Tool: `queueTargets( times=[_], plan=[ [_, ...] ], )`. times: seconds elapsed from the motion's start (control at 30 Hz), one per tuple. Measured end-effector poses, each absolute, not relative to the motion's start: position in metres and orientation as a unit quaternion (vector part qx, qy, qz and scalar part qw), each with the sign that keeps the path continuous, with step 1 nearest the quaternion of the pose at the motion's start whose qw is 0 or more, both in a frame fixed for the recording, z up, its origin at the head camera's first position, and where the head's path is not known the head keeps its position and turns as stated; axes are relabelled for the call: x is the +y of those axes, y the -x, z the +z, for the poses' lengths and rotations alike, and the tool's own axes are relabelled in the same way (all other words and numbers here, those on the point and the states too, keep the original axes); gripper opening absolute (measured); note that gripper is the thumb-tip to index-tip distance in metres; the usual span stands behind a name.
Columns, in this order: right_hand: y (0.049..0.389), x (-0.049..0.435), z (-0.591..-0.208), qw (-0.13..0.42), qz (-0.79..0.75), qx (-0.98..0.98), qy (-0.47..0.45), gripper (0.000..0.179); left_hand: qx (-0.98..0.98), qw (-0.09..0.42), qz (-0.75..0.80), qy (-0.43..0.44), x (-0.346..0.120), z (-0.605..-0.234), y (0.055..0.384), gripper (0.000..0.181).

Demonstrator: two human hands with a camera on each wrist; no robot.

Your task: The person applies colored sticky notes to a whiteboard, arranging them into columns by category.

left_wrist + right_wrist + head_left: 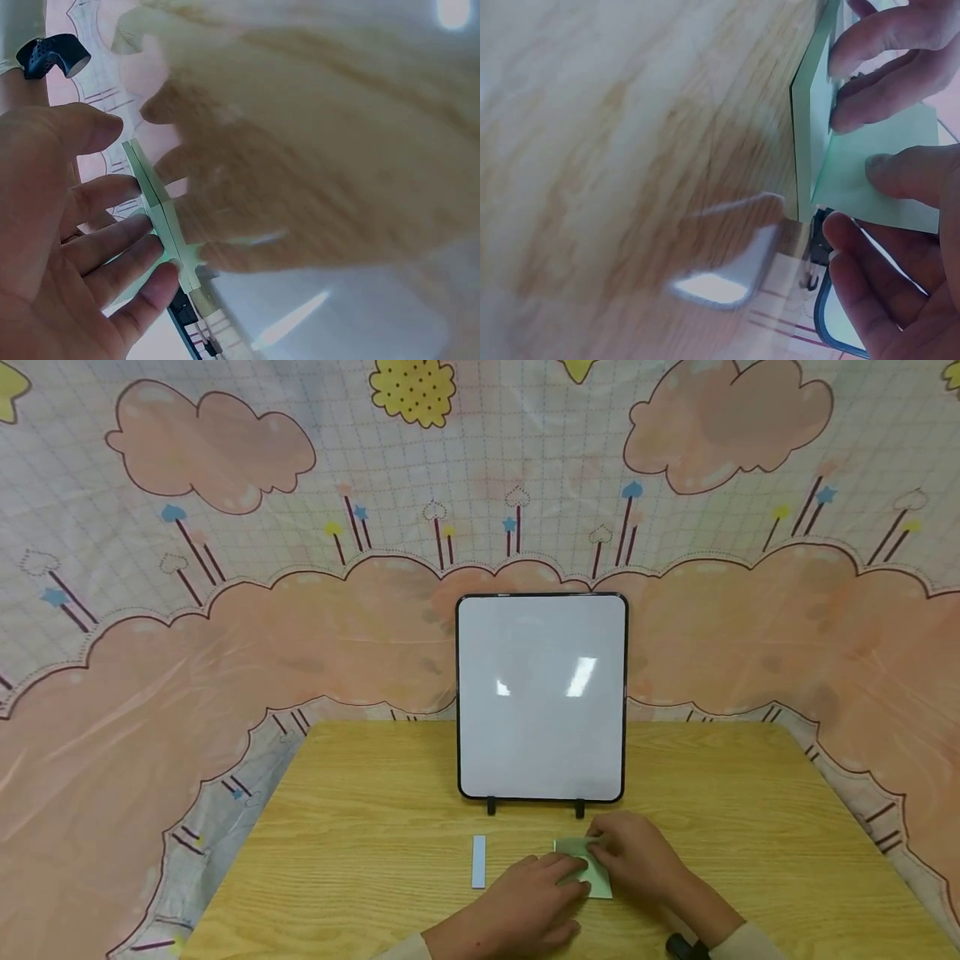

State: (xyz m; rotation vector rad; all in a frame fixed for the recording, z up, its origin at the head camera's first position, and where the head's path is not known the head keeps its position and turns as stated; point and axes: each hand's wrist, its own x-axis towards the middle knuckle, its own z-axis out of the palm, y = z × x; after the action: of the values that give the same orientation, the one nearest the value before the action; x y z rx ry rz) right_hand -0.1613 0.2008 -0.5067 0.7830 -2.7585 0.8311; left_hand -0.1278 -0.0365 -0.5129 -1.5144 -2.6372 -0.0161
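A pad of pale green sticky notes [600, 887] lies on the table in front of me, below the whiteboard. My left hand [528, 900] rests over its near left part, fingers extended onto the paper. In the right wrist view the pad's thick edge [804, 142] shows against the tabletop. My right hand [633, 853] pinches the top sheet [911, 135] between thumb and fingers. That sheet stands bent up from the pad along one side, while left-hand fingertips [851, 112] press on the pad beside it.
A black-framed whiteboard [540, 710] stands upright on two small black feet behind the pad. To the left of the pad lies a narrow pale strip [478, 862]. The wooden table [360, 810] ends at a printed cloth backdrop [337, 635]. A dark wrist device [681, 947] sits on my right wrist.
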Motion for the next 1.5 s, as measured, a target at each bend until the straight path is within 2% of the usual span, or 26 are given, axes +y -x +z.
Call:
queueTargets(
  times=[0.57, 1.27, 1.5],
  plan=[
    [0.167, 0.198, -0.502, 0.068, 0.267, -0.934, -0.228, 0.019, -0.864, 0.058, 0.001, 0.501, -0.036, -0.508, 0.126, 0.043],
    [0.176, 0.196, -0.496, 0.085, 0.260, -0.933, -0.235, 0.011, -0.863, 0.043, 0.005, 0.503, -0.037, -0.508, 0.128, 0.044],
    [0.178, 0.193, -0.496, 0.091, 0.260, -0.934, -0.227, 0.016, -0.867, 0.038, 0.004, 0.496, -0.038, -0.507, 0.127, 0.045]
  ],
)
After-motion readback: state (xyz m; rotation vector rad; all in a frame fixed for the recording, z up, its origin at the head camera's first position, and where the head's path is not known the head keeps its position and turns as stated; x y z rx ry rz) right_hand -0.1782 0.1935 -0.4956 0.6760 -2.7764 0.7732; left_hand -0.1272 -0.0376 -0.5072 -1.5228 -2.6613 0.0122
